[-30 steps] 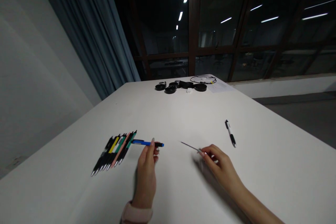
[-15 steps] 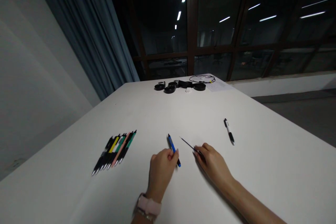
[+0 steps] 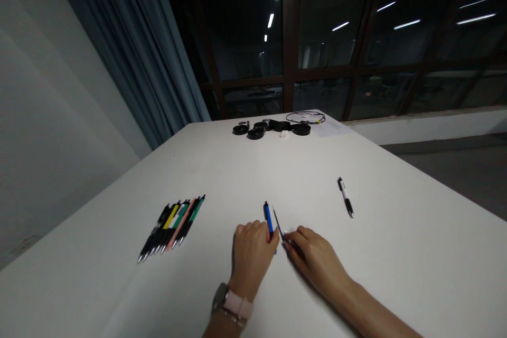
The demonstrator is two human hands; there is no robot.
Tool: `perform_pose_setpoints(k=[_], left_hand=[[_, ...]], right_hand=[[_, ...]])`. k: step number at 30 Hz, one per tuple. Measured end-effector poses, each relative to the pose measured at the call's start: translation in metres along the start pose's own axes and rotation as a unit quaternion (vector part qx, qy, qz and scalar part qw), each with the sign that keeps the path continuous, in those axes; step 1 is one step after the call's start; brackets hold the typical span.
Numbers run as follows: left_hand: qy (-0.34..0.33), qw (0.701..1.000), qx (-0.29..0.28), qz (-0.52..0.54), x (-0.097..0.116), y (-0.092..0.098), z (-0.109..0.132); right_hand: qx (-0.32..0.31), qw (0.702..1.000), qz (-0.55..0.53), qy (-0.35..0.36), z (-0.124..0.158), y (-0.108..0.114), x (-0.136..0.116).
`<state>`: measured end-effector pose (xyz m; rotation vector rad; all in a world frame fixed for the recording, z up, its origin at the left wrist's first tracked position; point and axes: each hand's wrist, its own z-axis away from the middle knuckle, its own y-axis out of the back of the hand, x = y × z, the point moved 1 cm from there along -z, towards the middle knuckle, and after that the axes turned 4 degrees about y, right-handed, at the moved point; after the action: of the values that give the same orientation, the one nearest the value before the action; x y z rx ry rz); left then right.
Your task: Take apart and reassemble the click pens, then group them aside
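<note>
Left hand: this hand point(image 3: 252, 253), back uppermost, has its grip closed around the blue pen point(image 3: 269, 218) at mid-worktop point(image 3: 233, 174). The hold is towards the near half, which I judge leaves the clip end standing free.
Right hand: this hand point(image 3: 317, 256) pinches the thin dark rod point(image 3: 278, 224) by its near end, apparently to keep the rest of its length clear of the fingers.
Pen and rod: side by side, nearly parallel, a narrow gap between their far ends. Held this way, I judge, each hand has its own piece without crossing the other.
Pen row: the pens point(image 3: 171, 227) lie close together at the left, tips all nearest me, seemingly laid so for order.
White pen: it point(image 3: 345, 198) lies alone, right of both hands, well apart from the row.
Far end: black rolls point(image 3: 255, 134), a looped cable point(image 3: 304, 118) and paper point(image 3: 332, 128), perhaps set back to leave working room.
Hidden: the blue pen's middle, behind the left thumb; the rod's near end, inside the right fingers.
Unclear: whether pen or rod touches the worktop; the exact pen count; a small white item point(image 3: 284, 134) by the rolls.
Cut off: both forearms, at the lower edge.
</note>
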<state>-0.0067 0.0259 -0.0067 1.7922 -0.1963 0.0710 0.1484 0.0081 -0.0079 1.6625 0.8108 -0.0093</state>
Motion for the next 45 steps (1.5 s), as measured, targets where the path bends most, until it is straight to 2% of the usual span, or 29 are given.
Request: perform_pose_setpoints(k=[6, 11, 14, 21, 27, 31, 35, 40, 45], left_hand=[[-0.007, 1.0, 0.005, -0.007, 0.0, -0.002, -0.001], [-0.013, 1.0, 0.015, 0.002, -0.002, -0.004, 0.0], [-0.011, 1.0, 0.02, -0.001, -0.006, -0.004, 0.0], [0.015, 0.999, 0.036, -0.009, -0.021, 0.001, -0.001], [0.061, 0.997, 0.05, -0.006, -0.043, 0.008, -0.001], [0.083, 0.995, 0.063, 0.003, -0.057, 0.016, 0.002], [0.098, 0.991, 0.084, 0.023, -0.066, 0.023, 0.006], [0.102, 0.989, 0.093, 0.045, -0.068, 0.029, 0.007], [0.099, 0.989, 0.104, 0.045, -0.066, 0.031, 0.007]], right_hand=[[0.001, 1.0, -0.008, -0.002, -0.001, -0.001, 0.002], [0.025, 0.998, 0.017, -0.053, -0.003, -0.004, 0.012], [0.037, 0.997, 0.04, -0.055, -0.006, -0.01, 0.017], [0.037, 0.988, 0.144, -0.036, -0.015, -0.015, 0.014], [0.023, 0.987, 0.152, -0.037, -0.015, -0.011, 0.01], [0.03, 0.992, 0.113, -0.041, -0.011, -0.004, 0.012], [0.078, 0.991, 0.071, -0.08, -0.003, 0.013, 0.02], [0.125, 0.985, 0.049, -0.111, 0.001, 0.031, 0.032], [0.149, 0.98, 0.043, -0.123, 0.002, 0.034, 0.036]])
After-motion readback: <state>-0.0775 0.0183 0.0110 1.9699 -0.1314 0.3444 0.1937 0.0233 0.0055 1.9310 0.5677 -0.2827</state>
